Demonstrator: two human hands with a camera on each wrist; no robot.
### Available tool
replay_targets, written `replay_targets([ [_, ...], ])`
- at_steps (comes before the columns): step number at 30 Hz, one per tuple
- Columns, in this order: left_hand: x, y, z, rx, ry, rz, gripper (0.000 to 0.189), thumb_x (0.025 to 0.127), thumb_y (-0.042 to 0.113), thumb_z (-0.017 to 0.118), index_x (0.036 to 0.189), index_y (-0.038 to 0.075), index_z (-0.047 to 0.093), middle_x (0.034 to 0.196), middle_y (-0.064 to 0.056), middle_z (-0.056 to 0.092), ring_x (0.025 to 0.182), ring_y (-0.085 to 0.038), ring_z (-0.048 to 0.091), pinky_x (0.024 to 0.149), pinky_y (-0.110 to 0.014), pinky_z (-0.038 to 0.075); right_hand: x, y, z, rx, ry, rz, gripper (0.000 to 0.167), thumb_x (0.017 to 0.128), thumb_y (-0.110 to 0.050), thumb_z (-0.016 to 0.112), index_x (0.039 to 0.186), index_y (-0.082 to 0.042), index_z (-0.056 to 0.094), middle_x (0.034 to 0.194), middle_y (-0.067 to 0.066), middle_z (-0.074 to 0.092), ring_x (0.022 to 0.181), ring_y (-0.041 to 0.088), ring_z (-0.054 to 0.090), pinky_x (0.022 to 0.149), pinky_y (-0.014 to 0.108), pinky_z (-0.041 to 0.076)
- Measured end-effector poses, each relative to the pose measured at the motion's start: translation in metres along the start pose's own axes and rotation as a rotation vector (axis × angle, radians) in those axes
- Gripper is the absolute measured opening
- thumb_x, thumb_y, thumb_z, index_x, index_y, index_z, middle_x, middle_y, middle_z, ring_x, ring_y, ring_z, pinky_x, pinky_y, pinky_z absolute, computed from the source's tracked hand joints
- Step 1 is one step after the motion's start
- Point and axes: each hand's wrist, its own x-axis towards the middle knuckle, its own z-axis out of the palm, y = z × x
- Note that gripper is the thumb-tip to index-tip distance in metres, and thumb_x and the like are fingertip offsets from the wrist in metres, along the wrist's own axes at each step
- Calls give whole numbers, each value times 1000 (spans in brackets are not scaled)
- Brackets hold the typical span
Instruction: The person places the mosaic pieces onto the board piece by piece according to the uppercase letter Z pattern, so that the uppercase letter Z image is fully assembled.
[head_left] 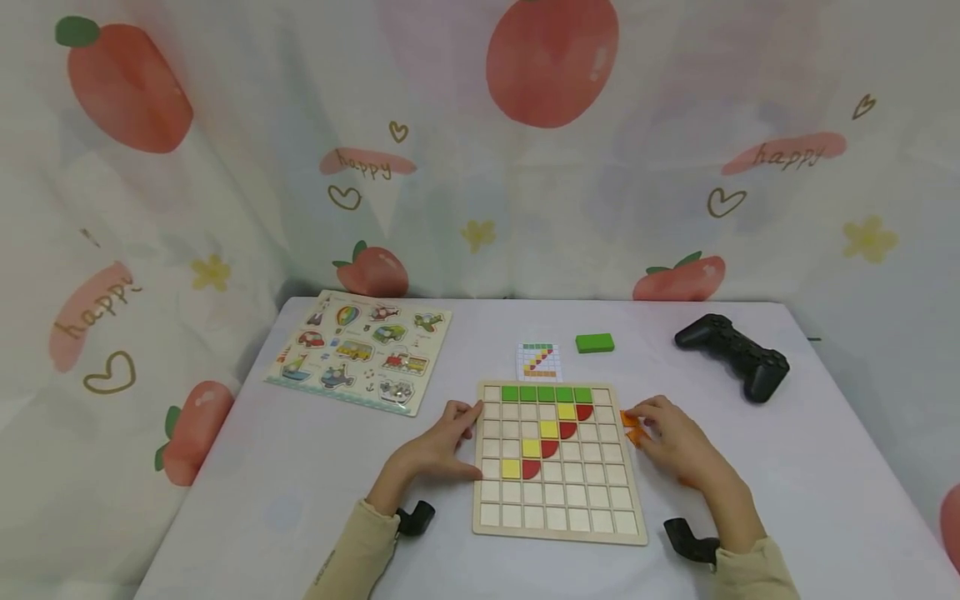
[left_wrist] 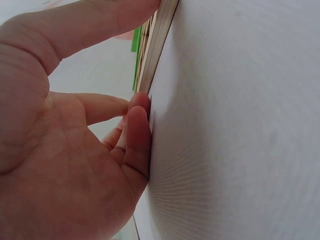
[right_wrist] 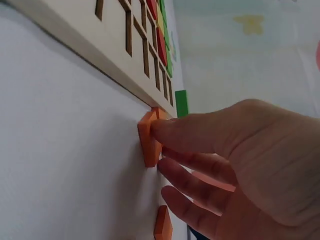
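A wooden grid board [head_left: 555,518] lies on the table, with a row of green tiles [head_left: 547,395] near its top. Below them, yellow tiles [head_left: 549,429] and red rounded tiles [head_left: 567,431] step diagonally down to the left. My left hand [head_left: 435,450] touches the board's left edge with thumb and index finger spread apart. Just off the right edge, my right hand [head_left: 678,442] pinches an orange tile [right_wrist: 148,140] between thumb and fingers. Another orange tile [right_wrist: 163,223] lies on the table below that hand in the right wrist view.
A small pattern card [head_left: 538,375] lies behind the board, beside a green block [head_left: 595,342]. At the back left is a picture puzzle board [head_left: 367,350] with vehicles. A black game controller [head_left: 733,357] sits at the back right. A printed curtain [head_left: 450,208] hangs behind the table.
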Motion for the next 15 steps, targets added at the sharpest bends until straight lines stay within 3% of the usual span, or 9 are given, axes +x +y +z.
replay_targets([
  [4,0,0,-1,3,-2,4,106,74,20,88,156,2,23,119,-5,33,92,-14,41,77,-24,39,1,2,-2,27,15,16,27,83,-3,75,109,2,68,97,9,58,82,22,55,69,37,45],
  [8,0,0,-1,-6,-1,7,106,74,19,88,155,1,22,119,-5,33,93,-14,40,77,-25,39,4,3,-2,30,-1,38,24,83,-3,75,105,5,70,87,7,55,74,19,50,65,33,42],
  [12,1,-1,-1,-9,-3,13,107,73,20,88,155,1,22,119,-6,33,92,-14,41,76,-25,39,2,-2,-4,23,31,63,16,87,-4,71,99,6,71,88,10,58,76,22,54,66,36,44],
  [15,0,-2,0,-5,-5,12,107,73,20,88,155,1,23,118,-5,33,92,-14,41,76,-24,38,-1,-13,-1,64,94,27,17,90,-5,69,102,7,70,92,12,61,79,23,58,66,34,47],
])
